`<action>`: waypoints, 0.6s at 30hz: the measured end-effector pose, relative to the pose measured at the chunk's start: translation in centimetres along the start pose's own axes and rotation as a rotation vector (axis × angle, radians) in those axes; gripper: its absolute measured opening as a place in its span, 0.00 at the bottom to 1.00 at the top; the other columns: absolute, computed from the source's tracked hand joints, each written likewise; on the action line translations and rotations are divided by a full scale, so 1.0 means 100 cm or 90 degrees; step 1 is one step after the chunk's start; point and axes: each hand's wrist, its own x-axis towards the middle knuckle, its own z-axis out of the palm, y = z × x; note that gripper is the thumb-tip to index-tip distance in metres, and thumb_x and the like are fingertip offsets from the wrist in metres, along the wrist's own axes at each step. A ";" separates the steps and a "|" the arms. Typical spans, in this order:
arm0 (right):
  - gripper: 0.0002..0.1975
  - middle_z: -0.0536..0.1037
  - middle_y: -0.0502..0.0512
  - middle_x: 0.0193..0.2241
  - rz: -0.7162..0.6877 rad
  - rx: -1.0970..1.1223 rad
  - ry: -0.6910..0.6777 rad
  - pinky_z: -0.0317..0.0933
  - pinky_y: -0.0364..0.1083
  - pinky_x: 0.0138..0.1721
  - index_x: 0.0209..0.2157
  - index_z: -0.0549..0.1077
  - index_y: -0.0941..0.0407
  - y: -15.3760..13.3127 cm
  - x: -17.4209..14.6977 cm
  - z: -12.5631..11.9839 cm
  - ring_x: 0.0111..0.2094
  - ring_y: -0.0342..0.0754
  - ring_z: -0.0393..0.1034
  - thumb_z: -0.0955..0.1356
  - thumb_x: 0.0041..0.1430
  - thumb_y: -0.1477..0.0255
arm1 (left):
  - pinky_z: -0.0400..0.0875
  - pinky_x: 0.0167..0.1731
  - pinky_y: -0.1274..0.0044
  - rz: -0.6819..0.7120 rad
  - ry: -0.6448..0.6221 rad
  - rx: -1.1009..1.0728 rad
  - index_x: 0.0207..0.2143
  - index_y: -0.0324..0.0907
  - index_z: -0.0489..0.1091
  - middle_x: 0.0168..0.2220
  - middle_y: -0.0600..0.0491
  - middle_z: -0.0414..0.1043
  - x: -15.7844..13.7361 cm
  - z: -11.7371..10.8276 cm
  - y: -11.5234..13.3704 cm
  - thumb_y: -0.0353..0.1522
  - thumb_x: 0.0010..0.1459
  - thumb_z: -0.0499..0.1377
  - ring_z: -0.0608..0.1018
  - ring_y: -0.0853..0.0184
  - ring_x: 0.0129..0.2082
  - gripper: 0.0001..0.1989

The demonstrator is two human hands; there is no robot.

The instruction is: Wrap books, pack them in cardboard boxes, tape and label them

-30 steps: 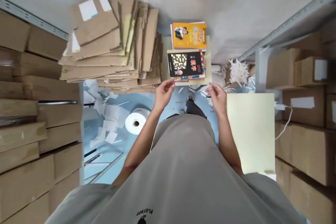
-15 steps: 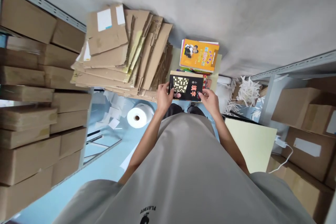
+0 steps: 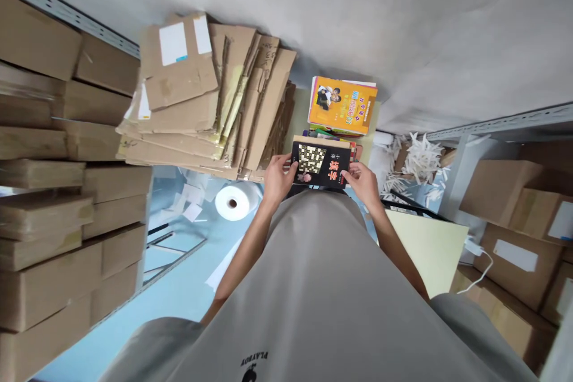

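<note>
A black-covered book [image 3: 319,165] with a crossword-like grid and red characters lies face up between my hands, close to my body. My left hand [image 3: 280,178] grips its left edge, thumb on the cover. On the opposite edge, my right hand [image 3: 362,182] holds it the same way, fingers partly hidden underneath. Just beyond it, a stack of books topped by an orange book [image 3: 344,104] rests on a pale yellow surface [image 3: 299,108]. Other colourful books show partly between the stack and the black book; whether they touch it I cannot tell.
Flattened cardboard boxes [image 3: 179,95] are piled to the left of the books. A white roll [image 3: 233,202] stands on the blue floor. Shelves of cartons [image 3: 49,256] line the left, more cartons [image 3: 496,185] the right. Shredded white paper [image 3: 423,158] fills a spot at right.
The whole view has shifted slightly, with the stacks now lower in the picture. Both hands still hold the black book, which appears a little nearer my body.
</note>
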 end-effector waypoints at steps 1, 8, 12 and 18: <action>0.23 0.90 0.60 0.40 0.003 0.015 -0.001 0.78 0.57 0.47 0.44 0.81 0.51 -0.001 -0.001 0.001 0.37 0.58 0.83 0.77 0.60 0.47 | 0.87 0.58 0.63 -0.001 -0.005 0.005 0.59 0.42 0.85 0.53 0.43 0.83 0.002 -0.002 -0.001 0.32 0.72 0.65 0.88 0.56 0.48 0.16; 0.26 0.89 0.60 0.40 -0.015 0.059 0.055 0.76 0.55 0.46 0.42 0.80 0.51 0.000 -0.010 0.017 0.37 0.57 0.82 0.75 0.61 0.43 | 0.86 0.61 0.56 -0.085 -0.075 -0.044 0.59 0.39 0.79 0.59 0.37 0.86 0.018 0.004 -0.015 0.31 0.70 0.68 0.90 0.50 0.53 0.17; 0.26 0.90 0.63 0.44 0.000 0.063 0.150 0.77 0.55 0.51 0.46 0.83 0.53 0.025 -0.002 0.012 0.41 0.58 0.85 0.71 0.68 0.44 | 0.85 0.63 0.55 -0.068 -0.119 -0.103 0.58 0.42 0.79 0.57 0.41 0.88 0.024 0.005 -0.028 0.33 0.69 0.68 0.90 0.50 0.54 0.17; 0.17 0.92 0.69 0.50 0.246 -0.108 0.193 0.75 0.55 0.60 0.48 0.86 0.56 0.074 0.047 0.005 0.54 0.64 0.87 0.73 0.71 0.57 | 0.81 0.70 0.50 -0.031 -0.105 -0.014 0.71 0.40 0.72 0.69 0.34 0.78 0.034 -0.007 -0.024 0.35 0.67 0.69 0.85 0.45 0.65 0.33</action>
